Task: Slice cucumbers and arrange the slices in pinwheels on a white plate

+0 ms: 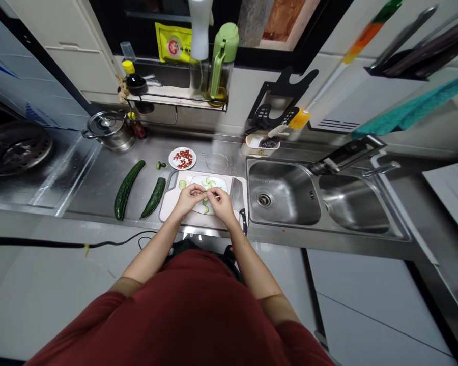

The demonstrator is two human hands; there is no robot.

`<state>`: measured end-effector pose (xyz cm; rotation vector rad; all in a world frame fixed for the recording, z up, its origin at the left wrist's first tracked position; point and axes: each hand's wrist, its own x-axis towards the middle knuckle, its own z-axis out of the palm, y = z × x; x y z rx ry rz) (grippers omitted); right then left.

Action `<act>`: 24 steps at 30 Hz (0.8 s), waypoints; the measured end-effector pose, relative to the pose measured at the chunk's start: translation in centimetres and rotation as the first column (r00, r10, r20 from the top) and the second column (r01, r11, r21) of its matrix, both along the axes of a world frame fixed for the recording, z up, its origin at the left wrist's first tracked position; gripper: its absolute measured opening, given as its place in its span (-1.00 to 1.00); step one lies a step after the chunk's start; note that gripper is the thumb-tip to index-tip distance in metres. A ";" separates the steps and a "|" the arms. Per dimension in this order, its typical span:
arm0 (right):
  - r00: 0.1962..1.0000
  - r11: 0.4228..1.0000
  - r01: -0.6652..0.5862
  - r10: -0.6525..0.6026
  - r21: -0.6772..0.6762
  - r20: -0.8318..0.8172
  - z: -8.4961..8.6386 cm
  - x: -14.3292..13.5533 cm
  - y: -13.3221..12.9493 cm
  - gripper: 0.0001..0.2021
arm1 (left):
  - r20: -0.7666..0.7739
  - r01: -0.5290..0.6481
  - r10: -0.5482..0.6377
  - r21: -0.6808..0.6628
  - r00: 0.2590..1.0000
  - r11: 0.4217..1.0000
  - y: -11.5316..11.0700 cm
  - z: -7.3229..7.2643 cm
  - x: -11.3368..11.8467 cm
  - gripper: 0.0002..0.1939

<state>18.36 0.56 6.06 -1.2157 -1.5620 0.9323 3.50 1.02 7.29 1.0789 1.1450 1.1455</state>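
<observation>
My left hand [190,197] and my right hand [220,201] meet over a white plate [194,207], fingertips pinched together. Between them is a thin green piece, apparently a cucumber slice [206,192], mostly hidden by the fingers. Curved cucumber slices [209,182] lie on the plate at its far side, with another near its front. The plate rests on a pale cutting board [171,203]. A cucumber round [182,184] sits on the board at left. Along the board's right side lies a knife [237,195], its black handle toward me.
Left of the board lie a whole cucumber [127,190] and a cut cucumber [153,197]. Behind it stands a small plate of chopped red pieces [182,158]. A double sink [284,195] is to the right. A lidded pot [110,131] stands back left, under a bottle shelf [171,96].
</observation>
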 end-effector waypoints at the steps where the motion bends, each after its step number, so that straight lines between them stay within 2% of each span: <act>1: 1.000 1.000 0.001 -0.001 -0.004 0.006 -0.1 0.0 0.0 -0.80 | -0.014 -0.001 0.002 0.007 1.000 1.000 0.0 0.1 0.0 -0.70; 6: 0.998 0.999 0.047 -0.047 -0.003 0.031 0.3 0.5 0.4 -0.78 | -0.052 -0.108 0.108 0.010 0.993 0.994 -0.2 0.1 -0.1 -0.67; 9: 0.998 0.998 0.054 -0.055 0.038 0.033 1.1 0.9 0.6 -0.77 | 0.004 -0.142 0.143 -0.123 0.990 0.982 -0.2 0.0 0.0 -0.69; 11: 0.998 0.997 0.041 -0.044 0.069 0.039 1.6 1.1 0.6 -0.76 | 0.092 -0.064 0.092 -0.265 0.992 0.962 -0.3 -0.1 0.1 -0.62; 13: 0.999 0.994 0.019 -0.023 0.104 0.039 1.9 1.2 0.5 -0.77 | 0.228 0.072 0.019 -0.384 0.974 0.921 -0.3 -0.1 0.2 -0.54; 16: 0.999 0.990 -0.022 0.018 0.137 0.030 1.8 1.1 0.4 -0.78 | 0.402 0.221 -0.028 -0.443 0.915 0.869 -0.3 0.1 0.3 -0.50; 20: 0.998 0.988 -0.055 0.049 0.144 0.049 1.5 1.2 0.4 -0.79 | 0.471 0.230 0.001 -0.432 0.882 0.872 -0.2 0.6 0.3 -0.54; 24: 0.992 0.988 -0.079 0.066 0.132 0.104 1.5 1.4 0.5 -0.79 | 0.422 0.175 0.024 -0.425 0.906 0.888 -0.2 1.2 0.1 -0.51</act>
